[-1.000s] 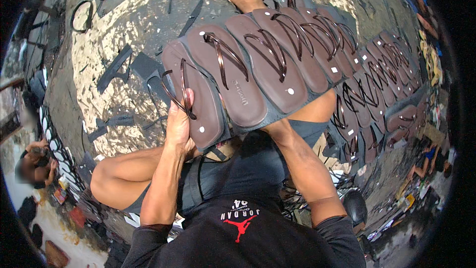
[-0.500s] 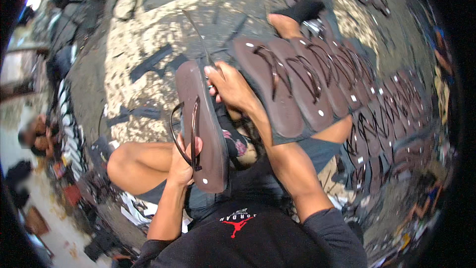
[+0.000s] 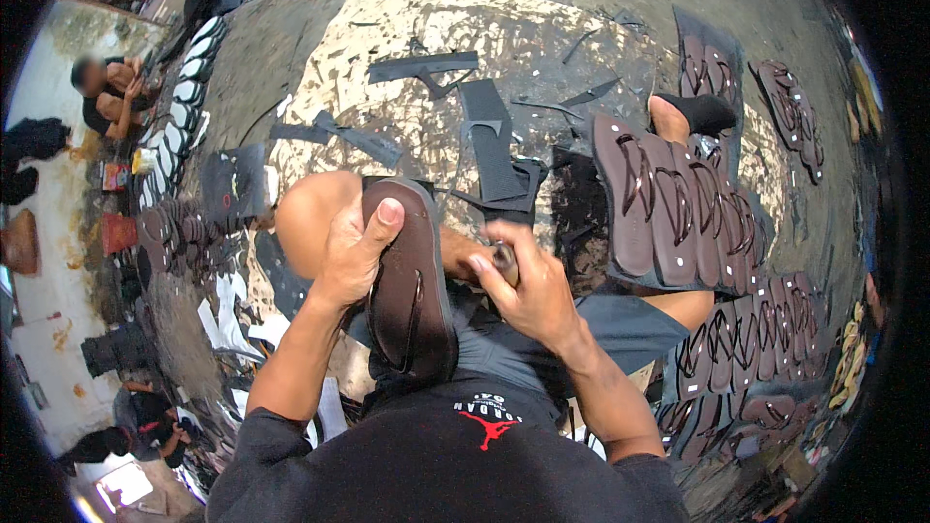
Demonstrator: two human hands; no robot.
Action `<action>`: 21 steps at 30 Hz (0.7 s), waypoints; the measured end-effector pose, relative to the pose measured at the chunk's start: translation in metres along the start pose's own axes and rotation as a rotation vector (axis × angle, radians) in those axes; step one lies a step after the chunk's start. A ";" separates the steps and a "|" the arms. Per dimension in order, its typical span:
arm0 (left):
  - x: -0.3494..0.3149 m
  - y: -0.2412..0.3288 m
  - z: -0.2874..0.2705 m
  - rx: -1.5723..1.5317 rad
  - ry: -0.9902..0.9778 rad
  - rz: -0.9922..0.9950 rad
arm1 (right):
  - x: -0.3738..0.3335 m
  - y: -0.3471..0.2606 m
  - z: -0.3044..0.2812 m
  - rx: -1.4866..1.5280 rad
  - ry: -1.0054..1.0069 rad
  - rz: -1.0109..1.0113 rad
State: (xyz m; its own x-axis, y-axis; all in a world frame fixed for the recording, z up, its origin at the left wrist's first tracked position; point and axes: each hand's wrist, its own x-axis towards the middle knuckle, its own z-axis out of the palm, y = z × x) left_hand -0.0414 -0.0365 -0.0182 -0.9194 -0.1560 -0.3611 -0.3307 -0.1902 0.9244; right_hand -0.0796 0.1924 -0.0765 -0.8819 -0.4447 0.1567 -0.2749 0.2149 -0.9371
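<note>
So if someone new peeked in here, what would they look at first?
Probably the big brown flip-flop in front of the person's tummy, held in the left hand, while the right hand grips a short handle beside it. Next might come the row of brown flip-flops over by the right leg, then the dark scraps scattered across the pale, blotchy patch of floor ahead.
</note>
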 end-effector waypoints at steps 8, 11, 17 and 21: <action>-0.014 -0.011 0.008 0.090 -0.064 -0.010 | 0.005 0.020 -0.017 -0.322 -0.196 -0.120; -0.013 -0.007 0.008 0.094 -0.103 -0.018 | 0.025 0.004 -0.030 -0.360 -0.330 -0.159; -0.014 0.001 0.015 0.106 -0.247 -0.082 | 0.075 -0.013 -0.030 -0.215 -0.488 -0.231; -0.008 -0.002 0.021 0.165 -0.389 -0.131 | 0.115 -0.029 -0.028 0.039 -0.371 0.031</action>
State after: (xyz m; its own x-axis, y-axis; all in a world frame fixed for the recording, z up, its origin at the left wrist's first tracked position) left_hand -0.0376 -0.0148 -0.0145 -0.8689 0.2411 -0.4322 -0.4501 -0.0218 0.8927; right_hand -0.1838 0.1598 -0.0229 -0.6888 -0.7248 0.0107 -0.2290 0.2036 -0.9519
